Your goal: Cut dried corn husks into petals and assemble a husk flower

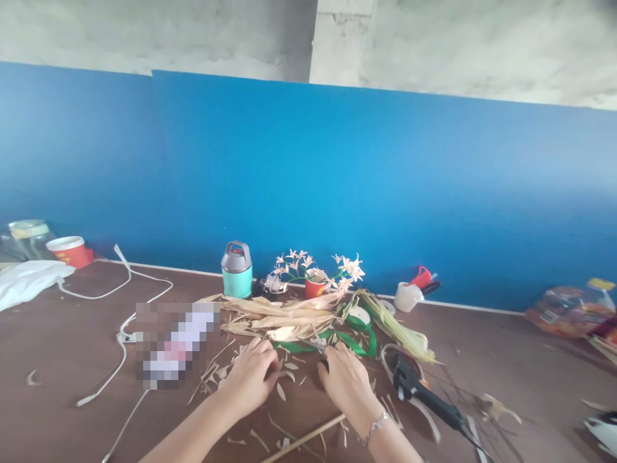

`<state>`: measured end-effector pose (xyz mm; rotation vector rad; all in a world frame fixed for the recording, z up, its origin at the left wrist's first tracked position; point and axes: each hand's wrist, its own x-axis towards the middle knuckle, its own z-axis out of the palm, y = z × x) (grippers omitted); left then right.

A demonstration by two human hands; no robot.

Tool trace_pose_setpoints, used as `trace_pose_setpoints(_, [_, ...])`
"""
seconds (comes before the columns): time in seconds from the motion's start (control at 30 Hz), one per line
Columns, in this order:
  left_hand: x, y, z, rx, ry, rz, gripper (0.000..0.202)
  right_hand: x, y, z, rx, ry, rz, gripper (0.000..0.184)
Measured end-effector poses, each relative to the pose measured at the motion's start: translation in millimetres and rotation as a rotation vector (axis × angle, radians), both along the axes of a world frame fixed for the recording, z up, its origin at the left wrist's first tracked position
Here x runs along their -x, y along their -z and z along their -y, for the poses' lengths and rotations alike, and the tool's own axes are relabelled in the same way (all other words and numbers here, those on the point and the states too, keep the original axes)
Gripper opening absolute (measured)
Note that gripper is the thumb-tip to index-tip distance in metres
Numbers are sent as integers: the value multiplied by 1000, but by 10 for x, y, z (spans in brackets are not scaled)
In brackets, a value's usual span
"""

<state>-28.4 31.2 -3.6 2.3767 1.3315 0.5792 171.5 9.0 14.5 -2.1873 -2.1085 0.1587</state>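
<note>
My left hand [253,373] is closed, fingers curled, low over the brown table at the near edge of a pile of dried corn husks [284,312]. Whatever it pinches, if anything, is hidden. My right hand [347,379], with a bracelet at the wrist, is wrapped round scissors [319,342]; their metal blades point away from me and the dark handle shows only in part. Small pale husk scraps [281,391] lie between and around both hands. A green ribbon [359,344] curls just beyond my right hand.
Husk flowers [348,273] rise from a red cup [315,287] beside a teal flask [237,273]. Greenish husks [395,325] lie right of the pile. A black-handled tool [429,399] with a cord is right of my right hand. White cables [123,334] run at left.
</note>
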Motion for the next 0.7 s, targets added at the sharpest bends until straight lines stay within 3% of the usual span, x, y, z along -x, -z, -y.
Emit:
trace_pose_setpoints(0.1, [2,-3,-4,6,-5,46,13,-17,-17,-1,-63,16,33,24])
trace_pose_setpoints(0.2, [-4,-12,-26,34,-39,135,12,-37,-28,-11,-32,21,13,27])
trace_pose_setpoints(0.4, [-49,-52,-56,234,-92,328,8,-73,-36,-36,11,64,22,39])
trace_pose_setpoints(0.53, [-78,-59,-60,319,-104,351,7,-113,-49,-59,-2,53,24,41])
trace_pose_setpoints(0.7, [-129,-81,-83,286,-98,335,7,-127,-106,-80,-11,34,-20,45])
